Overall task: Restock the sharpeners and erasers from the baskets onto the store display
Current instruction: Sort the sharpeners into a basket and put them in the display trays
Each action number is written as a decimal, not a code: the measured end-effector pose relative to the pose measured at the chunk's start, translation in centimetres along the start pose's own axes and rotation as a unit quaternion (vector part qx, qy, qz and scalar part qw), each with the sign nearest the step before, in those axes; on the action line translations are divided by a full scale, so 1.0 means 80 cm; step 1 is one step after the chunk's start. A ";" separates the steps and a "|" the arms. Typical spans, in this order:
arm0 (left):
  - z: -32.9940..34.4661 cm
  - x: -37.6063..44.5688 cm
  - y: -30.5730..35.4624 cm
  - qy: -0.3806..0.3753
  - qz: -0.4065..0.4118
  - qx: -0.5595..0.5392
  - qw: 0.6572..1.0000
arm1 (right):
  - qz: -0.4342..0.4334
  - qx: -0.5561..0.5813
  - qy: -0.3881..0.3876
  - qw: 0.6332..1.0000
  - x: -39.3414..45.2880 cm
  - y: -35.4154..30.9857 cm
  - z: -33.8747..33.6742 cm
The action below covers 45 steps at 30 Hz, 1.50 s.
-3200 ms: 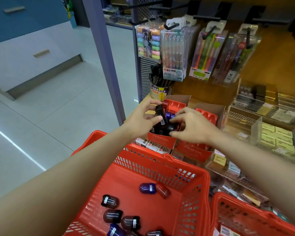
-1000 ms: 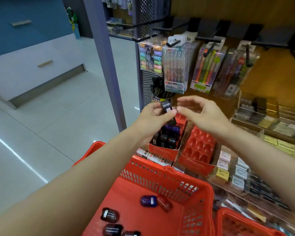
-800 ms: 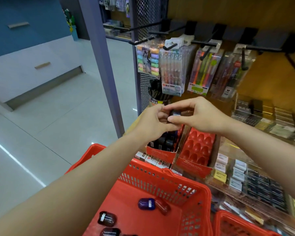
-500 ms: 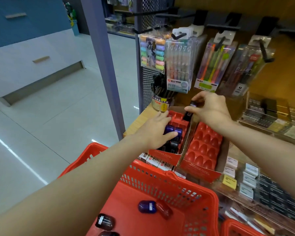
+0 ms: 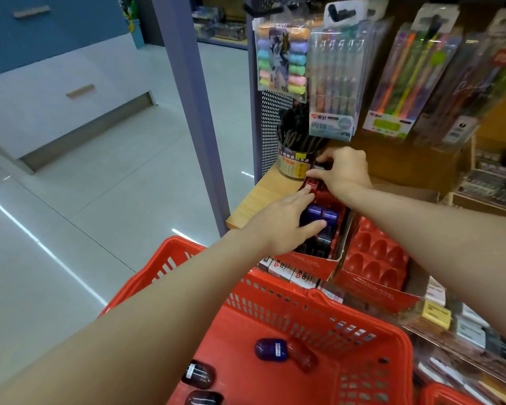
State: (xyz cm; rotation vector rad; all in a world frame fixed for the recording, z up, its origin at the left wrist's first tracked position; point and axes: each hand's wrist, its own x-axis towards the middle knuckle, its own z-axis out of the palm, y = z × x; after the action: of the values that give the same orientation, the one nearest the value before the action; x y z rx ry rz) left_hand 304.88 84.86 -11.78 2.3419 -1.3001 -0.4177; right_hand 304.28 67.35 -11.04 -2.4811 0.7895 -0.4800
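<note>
- Your right hand [image 5: 343,171] pinches a small dark sharpener [image 5: 322,165] between thumb and fingertips, at the far end of the red display box [image 5: 304,264]. Lower it straight into the open slot below the pinch, upright like its neighbours, and let go only once it sits level.
- Your left hand [image 5: 287,223] lies flat and open just nearer you, holding nothing, palm over the purple sharpeners [image 5: 322,213] already slotted. Use it to steady the box while the other one seats.
- Just beyond the grip stands a tub of pens [image 5: 294,159]; hanging pen packs [image 5: 332,77] sit above it. Room up and back is tight, so withdraw toward yourself, not upward.
- To the right of the grip, a second red tray [image 5: 374,258] looks empty, with a cardboard wall between the two trays; lift clear of it.
- Nearest you, the red basket [image 5: 319,299] has more sharpeners loose on its floor; its rim is close under your forearms.
</note>
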 end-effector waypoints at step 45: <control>0.236 -0.292 -0.150 -0.275 -0.358 -0.188 0.872 | 0.040 -0.112 -0.446 0.887 -0.434 0.084 0.182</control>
State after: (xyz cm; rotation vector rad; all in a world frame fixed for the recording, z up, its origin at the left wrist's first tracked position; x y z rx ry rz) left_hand 293.00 106.32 -32.85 2.3466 -0.3919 -1.5073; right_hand 281.25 88.82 -32.80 -2.4501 0.5532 0.7935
